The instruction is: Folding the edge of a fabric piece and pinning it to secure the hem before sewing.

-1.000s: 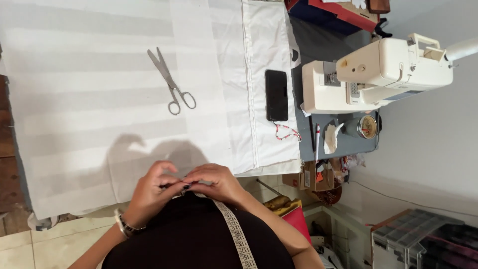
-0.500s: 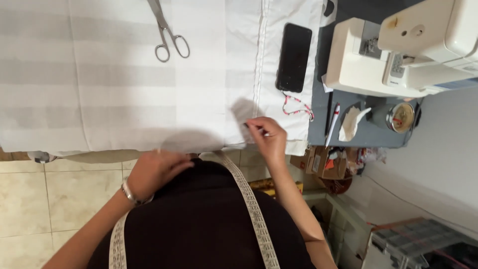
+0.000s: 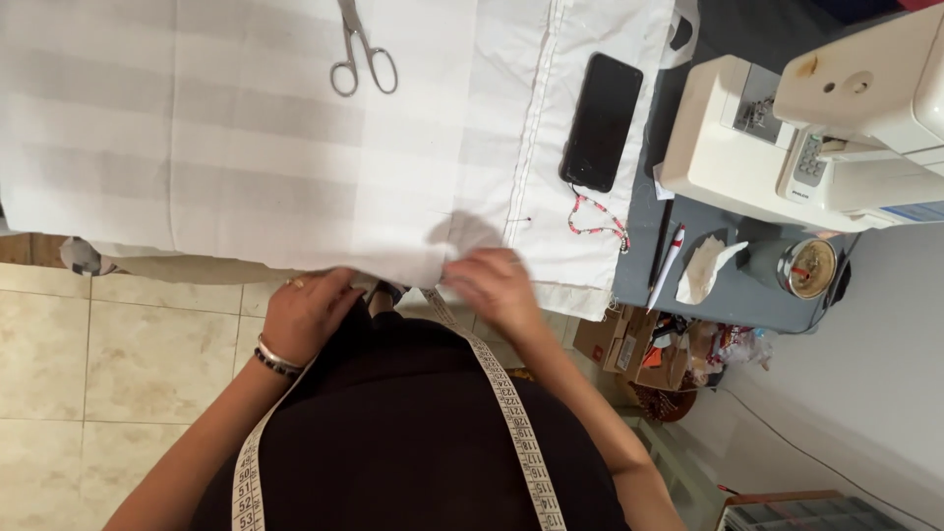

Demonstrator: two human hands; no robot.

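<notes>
Since half a second ago, the right hand has dropped from higher on the white striped fabric to its near edge, close to the left hand. Both hands rest at that hem, fingers curled narrow; whether they pinch cloth I cannot tell. A pin already sits by the folded seam, so pinning seems begun. Scissors lie untouched on the worktop; the sewing machine stands apart.

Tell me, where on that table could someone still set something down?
The widest open stretch is the striped white fabric left of the metal scissors. It gets crowded rightward: black phone, white sewing machine, pen, crumpled tissue. Both hands, left hand and right hand, occupy the near edge.
</notes>
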